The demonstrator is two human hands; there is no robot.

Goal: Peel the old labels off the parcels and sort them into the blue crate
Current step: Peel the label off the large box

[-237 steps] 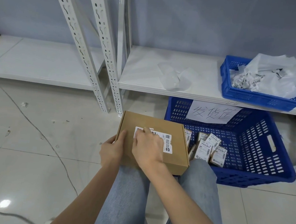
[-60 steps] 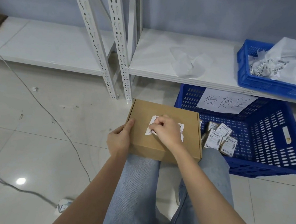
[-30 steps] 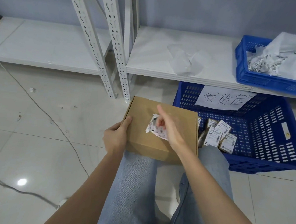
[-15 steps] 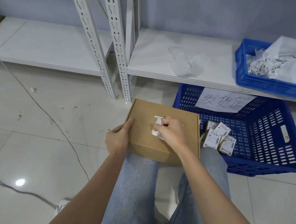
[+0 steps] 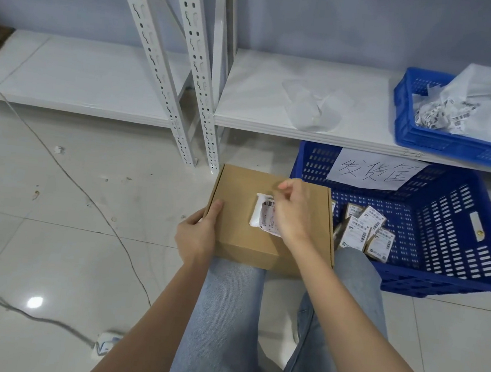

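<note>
**Label half off the box on my knees**

Floor (image 5: 52, 226): pale glossy tiles fill the left and bottom of the frame, with a grey cable (image 5: 91, 200) running diagonally across them.

Shelving (image 5: 277, 98): a low white shelf spans the upper part of the frame, with two perforated white uprights (image 5: 171, 72) at upper centre. A crumpled clear plastic bag (image 5: 313, 108) lies on the shelf right of centre.

Big blue crate (image 5: 451, 237): on the floor at middle right, tucked partly under the shelf. A white sheet with handwriting (image 5: 373, 170) hangs on its back wall. Several small labelled parcels (image 5: 363, 231) lie in its near-left corner.

Small blue crate (image 5: 425, 138): on the shelf at upper right, heaped with white paper and peeled label scraps (image 5: 470, 109).

My legs (image 5: 224, 320): in light blue jeans, lower centre.

Cardboard box (image 5: 235, 209): centre of frame, resting on my knees, lid side up, just left of the big crate.

Left hand (image 5: 200, 232): grips the box's near-left corner, thumb on top of the lid, fingers wrapped down the side.

Right hand (image 5: 293, 212): over the middle of the lid, fingers curled and pinching the label.

Label (image 5: 265, 216): white with a barcode, crumpled and partly lifted from the lid; its right part is hidden under my right hand, so I cannot tell how much is stuck.
</note>
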